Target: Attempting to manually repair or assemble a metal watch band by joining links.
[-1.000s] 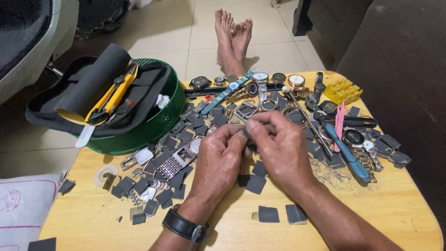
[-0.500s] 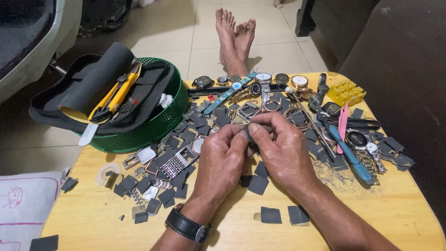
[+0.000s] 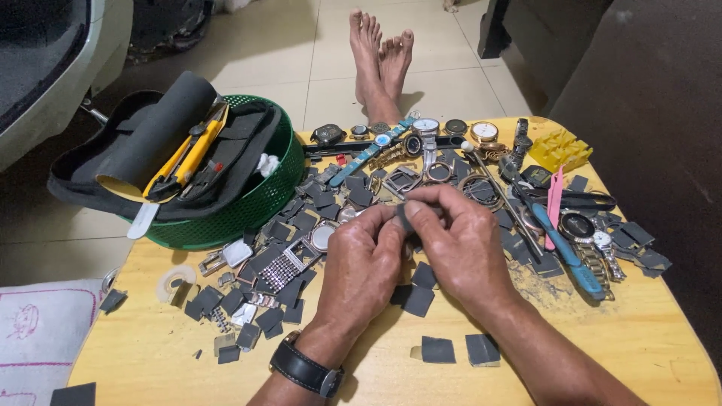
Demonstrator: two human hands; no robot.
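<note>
One round wooden surface, crowded. One green basket at left holding one grey roll and one yellow cutter. Two hands above the middle: left hand and right hand, fingers of both pinched together on one small dark grey square. Two similar squares lying near the front edge.

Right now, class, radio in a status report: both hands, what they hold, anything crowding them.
Left hand and right hand pinch one small dark square piece together. Watches and loose dark squares crowd the wooden table.
</note>
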